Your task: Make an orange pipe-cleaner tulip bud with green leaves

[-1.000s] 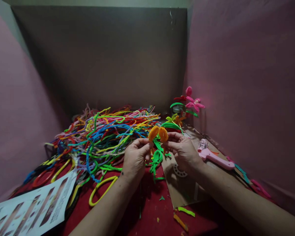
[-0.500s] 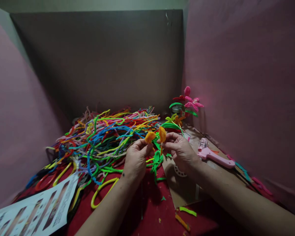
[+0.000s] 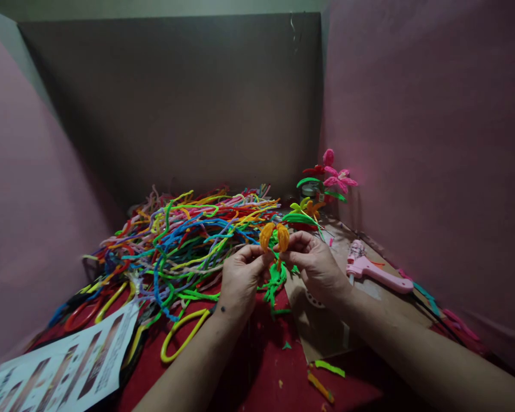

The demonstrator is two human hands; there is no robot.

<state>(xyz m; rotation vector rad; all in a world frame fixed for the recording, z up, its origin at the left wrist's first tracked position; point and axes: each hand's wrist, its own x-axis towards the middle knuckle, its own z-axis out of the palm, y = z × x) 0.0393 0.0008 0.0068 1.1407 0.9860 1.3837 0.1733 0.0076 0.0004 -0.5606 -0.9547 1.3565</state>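
Observation:
My left hand (image 3: 241,280) pinches an orange pipe-cleaner petal (image 3: 266,237) between thumb and fingertips. Close beside it, a second orange pipe-cleaner petal (image 3: 282,237) is held by my right hand (image 3: 315,264), its fingers closed at the base. Both petals stand upright and curve toward each other, their tops nearly touching; whether their stems meet is hidden by the fingers. Below them, green pipe-cleaner pieces (image 3: 276,280) lie in a tangle on the red cloth (image 3: 257,355).
A large heap of coloured pipe cleaners (image 3: 189,229) spreads behind my left hand. At right, a pink glue gun (image 3: 377,274) rests on cardboard (image 3: 326,332). Finished pipe-cleaner flowers (image 3: 341,180) stand at the back. Yellow-handled scissors (image 3: 184,337) and a printed sheet (image 3: 64,366) are at left.
My left hand has turned its petal from a sideways tilt to upright and brought it closer to the right one. The right-hand petal now sits slightly lower.

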